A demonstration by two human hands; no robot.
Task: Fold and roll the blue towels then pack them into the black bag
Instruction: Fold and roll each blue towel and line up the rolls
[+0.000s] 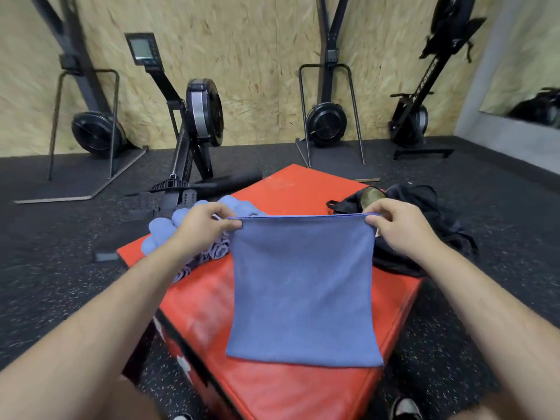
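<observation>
Left hand [202, 223] pinches the upper left corner of a blue towel [303, 292] between thumb and curled fingers; right hand [397, 221] pinches the upper right corner the same way. The top edge runs taut and level between the two hands, and two layers show along it, so the towel hangs doubled. The cloth drops flat from the hands; its lower edge sits at or just above the near part of a red padded box [272, 386], contact not clear. Behind the left hand, at the box's left edge, a heap of other blue towels [163, 234], some rolled with spiral ends showing. Behind the right hand, on the box's far right corner and spilling over its edge, the black bag [424, 225], slumped, with a rounded olive patch visible near its top. Both forearms bare. Dark speckled rubber floor [60, 268] around the box; rowing machines [200, 122] stand along a chipboard wall [257, 56] beyond. A shoe tip [406, 409] shows at the bottom edge.
</observation>
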